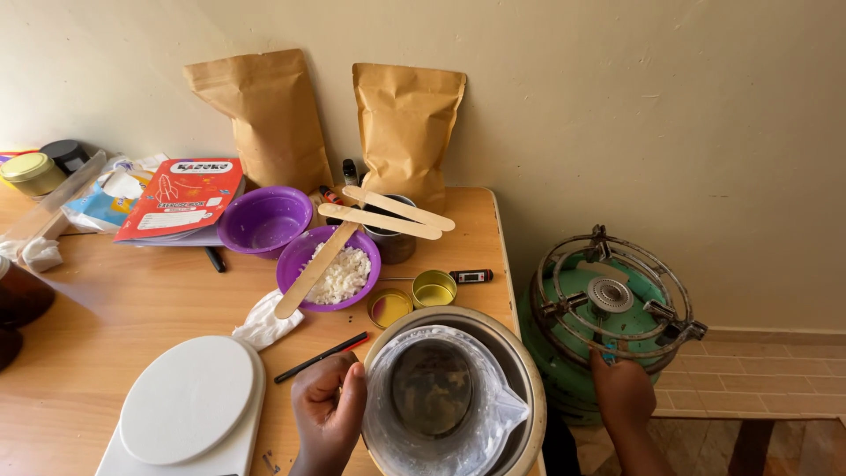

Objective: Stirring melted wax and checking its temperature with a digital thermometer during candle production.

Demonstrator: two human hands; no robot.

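Head view: your left hand (328, 407), fingers curled shut, grips the clear plastic jug (436, 405) inside the metal pot (520, 370), lower centre. Your right hand (624, 388) pinches the green gas burner (608, 308) knob (lower right). Jug could tip. Purple bowl (328, 269) holds white flakes; jug's contents unclear.

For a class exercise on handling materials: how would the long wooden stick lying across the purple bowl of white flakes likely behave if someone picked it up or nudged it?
The wooden stick looks thin and flat, so probably light and fairly stiff. It only rests on the rim of the purple bowl, overhanging it, so a nudge might tip or slide it off. Being flat, it seems unlikely to roll.
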